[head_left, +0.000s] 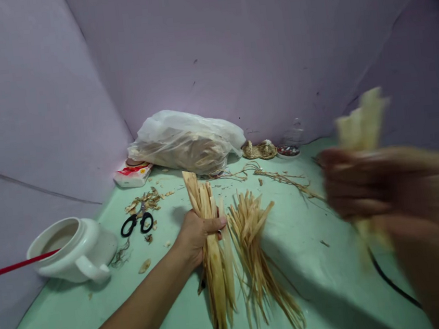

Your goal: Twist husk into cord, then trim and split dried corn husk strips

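My left hand (197, 232) is wrapped round a bundle of long, dry, straw-coloured leaf strips (216, 285), thumb across the front. The bundle stands roughly lengthwise over the table. Just to its right lies a second pile of thinner dry strips (253, 244), fanned out at both ends and apart from my fingers. Raised at the right, my right hand (382, 184) is closed round a shorter bunch of pale, wide strips (362, 123). That hand and its bunch are smeared by motion, with ends poking out above and below the fist.
On the green table (327, 289) stand a white pot (94, 245) with a red stick (18, 267) in it, black-handled scissors (137, 223) and leaf scraps (145, 201). Behind are a filled plastic bag (189, 141), a small box (132, 176) and a braided piece (259, 150). A black cord (392, 282) lies right.
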Available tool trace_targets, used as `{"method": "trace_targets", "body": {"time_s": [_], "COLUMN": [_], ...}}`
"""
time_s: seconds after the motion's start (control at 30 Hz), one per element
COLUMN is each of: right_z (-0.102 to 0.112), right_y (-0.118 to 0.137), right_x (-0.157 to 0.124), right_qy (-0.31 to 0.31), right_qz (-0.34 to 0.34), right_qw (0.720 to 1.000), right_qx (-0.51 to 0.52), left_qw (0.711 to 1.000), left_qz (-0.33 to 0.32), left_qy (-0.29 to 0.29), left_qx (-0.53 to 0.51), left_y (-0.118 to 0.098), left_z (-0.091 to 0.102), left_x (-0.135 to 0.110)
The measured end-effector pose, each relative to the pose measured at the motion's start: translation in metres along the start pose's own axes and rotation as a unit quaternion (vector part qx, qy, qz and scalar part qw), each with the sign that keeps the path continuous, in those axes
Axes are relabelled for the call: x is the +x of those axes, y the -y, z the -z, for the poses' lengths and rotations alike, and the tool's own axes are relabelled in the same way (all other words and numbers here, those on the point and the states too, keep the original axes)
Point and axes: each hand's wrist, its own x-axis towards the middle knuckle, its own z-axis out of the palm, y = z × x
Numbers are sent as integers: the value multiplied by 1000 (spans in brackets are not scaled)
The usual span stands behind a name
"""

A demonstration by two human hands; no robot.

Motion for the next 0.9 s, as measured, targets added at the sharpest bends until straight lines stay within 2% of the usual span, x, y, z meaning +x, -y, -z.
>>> {"method": "trace_targets", "body": {"time_s": [0.07, 0.1, 0.17, 0.27, 0.47, 0.7, 0.9], "right_z": [-24, -36, -54, -63, -61, -63, -67], "right_y": [-28, -43, -72, -98, -104, -104, -106], "right_x": [12, 18, 27, 31, 26, 27, 25], "right_qy": [75, 90, 94, 90, 100, 81, 74], "right_qz": [-89, -105, -126, -150, -154, -142, -89], "right_qw": [993, 990, 987, 983, 979, 985, 990], "right_qx": [28, 19, -30, -58, -86, -58, -84], "left_qw": [1000, 1000, 1000, 1000, 1000, 1000, 998], "left_qz": [-5, -7, -9, -6, 3, -14, -31], "left_qy": [-1, -2, 0, 7, 3, -12, -23], "left_qx": [6, 9, 13, 8, -10, 17, 53], "left_y": [0, 1, 1, 1, 3, 3, 2], "left_z": [-1, -2, -3, -5, -7, -6, -10], "left_x": [-1, -2, -3, -4, -6, -6, -8]}}
